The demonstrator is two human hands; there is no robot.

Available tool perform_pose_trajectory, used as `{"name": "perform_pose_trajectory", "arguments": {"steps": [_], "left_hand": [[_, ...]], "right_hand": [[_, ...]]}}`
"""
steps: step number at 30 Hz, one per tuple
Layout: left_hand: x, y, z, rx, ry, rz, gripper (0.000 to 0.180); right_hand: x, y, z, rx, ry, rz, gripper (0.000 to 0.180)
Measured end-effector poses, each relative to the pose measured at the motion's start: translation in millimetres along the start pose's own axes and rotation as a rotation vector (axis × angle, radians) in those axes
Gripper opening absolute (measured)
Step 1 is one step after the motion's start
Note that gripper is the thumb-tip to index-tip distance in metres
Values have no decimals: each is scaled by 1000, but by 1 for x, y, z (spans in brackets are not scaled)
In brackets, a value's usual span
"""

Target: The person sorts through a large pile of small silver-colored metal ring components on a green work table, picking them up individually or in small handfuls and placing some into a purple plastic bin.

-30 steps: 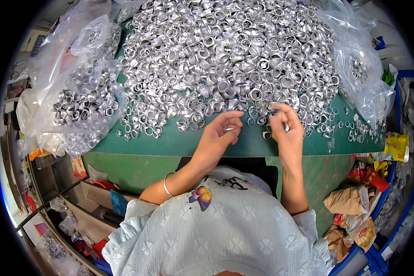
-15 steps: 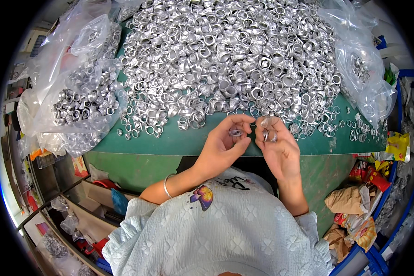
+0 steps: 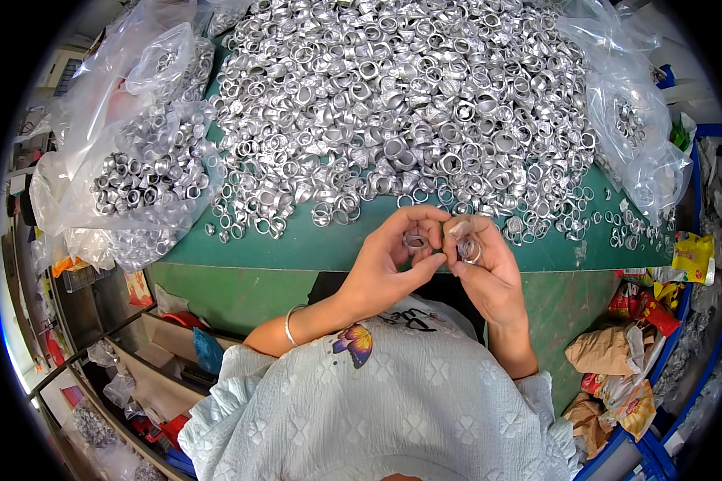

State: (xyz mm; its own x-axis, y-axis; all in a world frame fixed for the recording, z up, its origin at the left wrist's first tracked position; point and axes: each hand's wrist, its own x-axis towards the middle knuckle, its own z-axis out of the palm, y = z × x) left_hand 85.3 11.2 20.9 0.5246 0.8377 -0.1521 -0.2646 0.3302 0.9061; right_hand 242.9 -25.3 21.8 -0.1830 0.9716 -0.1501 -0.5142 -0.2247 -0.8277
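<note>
My left hand (image 3: 389, 260) is curled around a silver ring (image 3: 414, 241) that shows between its fingers and palm. Close beside it, fingertips nearly touching, my right hand (image 3: 489, 268) is closed around silver rings (image 3: 469, 252). Something pale wraps a fingertip of that hand. Whether a further small piece sits between the meeting fingertips is hidden. Both hands hover over the front edge of the green table (image 3: 297, 247). Just beyond them spreads a big pile of silver rings (image 3: 401, 88).
Clear plastic bags of rings (image 3: 148, 180) stand at the left, and another clear bag (image 3: 638, 120) lies at the right. Small loose rings (image 3: 630, 228) are scattered near the right edge. Below right are paper bags (image 3: 606, 350) and colourful packets; a shelf with boxes (image 3: 156, 361) is below left.
Both hands have shifted slightly and come closer together at the fingertips. The right fingers have curled in more around the rings, turning them.
</note>
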Motion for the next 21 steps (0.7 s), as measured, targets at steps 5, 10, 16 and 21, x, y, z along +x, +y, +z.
{"name": "perform_pose_trajectory", "arguments": {"steps": [5,10,16,21], "left_hand": [[3,-2,-7,-21,50,-41,31],[4,-12,-14,-36,38,-155,22],[8,-22,-11,74,37,-112,22],[18,-24,-14,23,104,-177,24]], "right_hand": [[3,-1,-17,273,139,-13,18],[22,9,-34,-1241,592,-338,30],[48,22,-31,-1698,601,-315,33],[37,17,-40,-1363,533,-305,18]]}}
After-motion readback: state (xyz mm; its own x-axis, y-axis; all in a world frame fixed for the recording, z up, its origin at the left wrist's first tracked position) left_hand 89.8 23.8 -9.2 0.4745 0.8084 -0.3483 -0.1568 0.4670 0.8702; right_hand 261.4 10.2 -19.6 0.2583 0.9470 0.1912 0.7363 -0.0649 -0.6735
